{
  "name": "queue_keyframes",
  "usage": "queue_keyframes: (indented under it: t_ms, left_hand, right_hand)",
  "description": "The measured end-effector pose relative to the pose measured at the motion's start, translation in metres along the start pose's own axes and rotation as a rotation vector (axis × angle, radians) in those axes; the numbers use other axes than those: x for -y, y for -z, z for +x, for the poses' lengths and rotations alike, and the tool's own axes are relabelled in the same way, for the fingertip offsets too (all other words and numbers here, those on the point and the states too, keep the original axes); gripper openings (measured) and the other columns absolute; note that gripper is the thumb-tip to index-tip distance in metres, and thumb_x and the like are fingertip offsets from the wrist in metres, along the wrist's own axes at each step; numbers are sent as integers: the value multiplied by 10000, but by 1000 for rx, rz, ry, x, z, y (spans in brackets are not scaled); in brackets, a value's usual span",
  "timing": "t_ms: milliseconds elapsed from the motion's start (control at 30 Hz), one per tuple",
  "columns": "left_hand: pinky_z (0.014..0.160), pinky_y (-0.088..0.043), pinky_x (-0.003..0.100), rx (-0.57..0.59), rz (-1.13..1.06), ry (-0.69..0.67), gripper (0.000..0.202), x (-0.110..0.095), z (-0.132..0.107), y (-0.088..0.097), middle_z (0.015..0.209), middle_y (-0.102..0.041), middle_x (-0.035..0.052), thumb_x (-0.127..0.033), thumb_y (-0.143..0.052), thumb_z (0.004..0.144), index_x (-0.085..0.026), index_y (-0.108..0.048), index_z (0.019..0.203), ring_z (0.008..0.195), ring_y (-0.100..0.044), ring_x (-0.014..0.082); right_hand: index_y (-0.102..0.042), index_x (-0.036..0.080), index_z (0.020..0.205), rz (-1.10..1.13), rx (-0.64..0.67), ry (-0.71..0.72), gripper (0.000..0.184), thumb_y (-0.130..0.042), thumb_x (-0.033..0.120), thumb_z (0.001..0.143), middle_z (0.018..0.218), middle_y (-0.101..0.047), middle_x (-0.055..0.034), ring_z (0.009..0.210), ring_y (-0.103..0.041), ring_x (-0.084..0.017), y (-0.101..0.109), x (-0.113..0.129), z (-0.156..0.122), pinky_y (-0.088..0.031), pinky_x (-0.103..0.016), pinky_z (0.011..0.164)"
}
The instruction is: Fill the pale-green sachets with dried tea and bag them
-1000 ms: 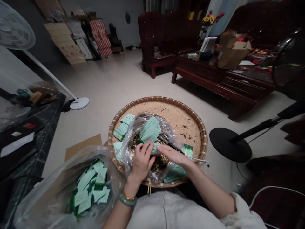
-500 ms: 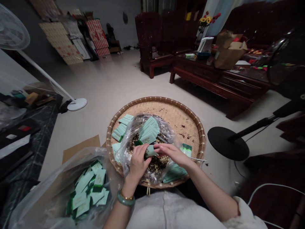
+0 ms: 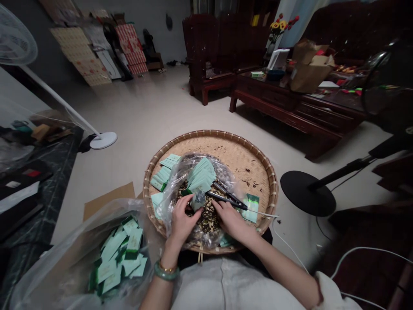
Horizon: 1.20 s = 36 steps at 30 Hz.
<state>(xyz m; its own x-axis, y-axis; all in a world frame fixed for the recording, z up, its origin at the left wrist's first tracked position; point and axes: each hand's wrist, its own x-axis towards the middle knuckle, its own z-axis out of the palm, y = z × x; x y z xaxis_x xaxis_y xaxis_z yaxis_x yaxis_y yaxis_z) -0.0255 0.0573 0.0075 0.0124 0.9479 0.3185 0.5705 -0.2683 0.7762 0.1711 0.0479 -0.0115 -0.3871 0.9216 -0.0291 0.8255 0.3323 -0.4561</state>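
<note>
Living room: we work over a round bamboo tray, dried leaves still heaped at its centre.
Head view: our left hand pinches a pale green packet; our right hand closes on black tongs. More packets lie piled in a plastic bag left of the tray.

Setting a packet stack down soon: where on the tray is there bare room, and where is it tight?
The far right of the tray is free: bare weave with a few dark flecks, between the clear bag and the rim. The near half is crowded, with the left hand, right hand, scissors and green packets.
</note>
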Motion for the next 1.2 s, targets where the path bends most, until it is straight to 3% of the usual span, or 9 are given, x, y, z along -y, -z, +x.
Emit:
queue_keyframes:
  t_ms: [167, 300, 600, 1000, 1200]
  left_hand:
    - [810, -539, 376, -12, -5, 3, 385, -1, -1, 0, 1109, -628, 105, -249, -658, 743, -189, -587, 1117, 1011, -609, 239]
    - [803, -539, 366, -10, 0, 2, 386, -1, 0, 0, 1108, -630, 102, -230, -652, 738, -189, -586, 1115, 1015, -607, 238]
    - [807, -541, 355, -18, -20, 28, 384, 2, -1, 3, 1136, -613, 101, -230, -639, 750, -188, -575, 1125, 1016, -600, 225]
    - [769, -556, 331, -21, -41, 24, 384, 5, -2, 2, 1120, -614, 90, -218, -647, 748, -195, -577, 1125, 1013, -595, 220]
    - [786, -554, 343, -11, -39, 15, 397, 6, -2, 1, 1125, -607, 92, -199, -651, 738, -199, -574, 1128, 1027, -590, 227]
  right_hand:
    - [-463, 178, 1298, 138, 43, 69, 642, -616, 56, 686, 1135, -575, -118, 1061, -530, -260, 4, -4, 6, -451, -387, 915]
    - [-471, 184, 1280, 217, 54, 75, 634, -599, 32, 678, 1190, -553, -113, 1116, -519, -248, 4, -5, 6, -433, -368, 939]
    - [-619, 154, 1063, 401, -32, 51, 471, -593, 14, 615, 996, -663, -70, 864, -607, -193, 1, -13, 18, -463, -301, 782]
    - [-687, 150, 923, 605, -35, -86, 343, -593, 82, 601, 824, -698, -11, 643, -572, -130, 7, -13, 22, -430, -220, 604]
    - [-685, 159, 891, 556, -89, -50, 264, -606, 114, 643, 834, -700, -19, 708, -602, -152, 27, -11, 25, -453, -247, 673]
